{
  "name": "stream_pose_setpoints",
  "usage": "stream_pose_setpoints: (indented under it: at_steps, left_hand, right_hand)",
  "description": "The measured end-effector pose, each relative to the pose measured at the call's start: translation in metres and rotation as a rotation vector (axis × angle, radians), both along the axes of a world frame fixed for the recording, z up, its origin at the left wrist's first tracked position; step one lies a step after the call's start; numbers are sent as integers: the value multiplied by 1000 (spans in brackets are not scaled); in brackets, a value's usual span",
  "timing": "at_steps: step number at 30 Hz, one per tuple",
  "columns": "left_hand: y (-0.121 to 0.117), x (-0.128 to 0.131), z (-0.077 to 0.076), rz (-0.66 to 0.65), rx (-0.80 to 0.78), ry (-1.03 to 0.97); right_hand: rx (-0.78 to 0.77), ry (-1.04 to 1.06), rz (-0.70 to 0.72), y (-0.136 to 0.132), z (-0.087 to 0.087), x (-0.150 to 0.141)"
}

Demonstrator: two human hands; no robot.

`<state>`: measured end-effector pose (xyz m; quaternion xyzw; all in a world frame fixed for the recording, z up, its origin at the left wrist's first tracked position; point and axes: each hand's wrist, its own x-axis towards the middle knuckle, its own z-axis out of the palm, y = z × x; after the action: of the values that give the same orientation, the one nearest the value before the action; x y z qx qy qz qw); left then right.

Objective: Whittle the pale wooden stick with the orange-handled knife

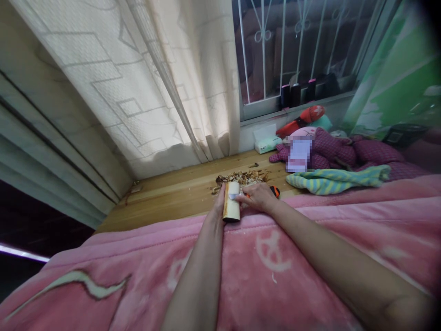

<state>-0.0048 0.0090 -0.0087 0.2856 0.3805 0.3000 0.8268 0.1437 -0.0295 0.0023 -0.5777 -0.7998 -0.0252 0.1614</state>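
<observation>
A short pale wooden cylinder (232, 209) with a brown strip along its left side stands tilted at the edge of the pink blanket, its dark end toward me. My left hand (218, 206) is closed around its left side; most of those fingers are hidden behind it. In my right hand (259, 196) is a utility knife (275, 191) with an orange and black handle. Its whitish blade lies against the cylinder's face, and the fist covers most of the handle. Just beyond the cylinder, brown and pale shavings (244, 176) lie in a heap.
Under the shavings is a wooden surface (165, 196), with the pink blanket (248, 276) in front. To the right lie a striped cloth (339, 179), a phone (299, 155), a purple plush toy (372, 154) and a tissue pack (267, 143). A curtain (151, 78) hangs behind, left of the barred window.
</observation>
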Motion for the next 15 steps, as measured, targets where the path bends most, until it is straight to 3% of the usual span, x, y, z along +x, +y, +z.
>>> stream_pose_setpoints:
  at_steps: [3, 8, 15]
  left_hand:
    - [-5, -1, 5, -33, 56, 63]
    - [-13, -1, 13, 1, 21, 44]
    - [-12, -3, 11, -92, 37, 42]
  right_hand:
    - [-3, 3, -44, 6, -5, 6]
    - [-14, 30, -197, 13, -8, 20]
    - [38, 60, -261, 14, -10, 21]
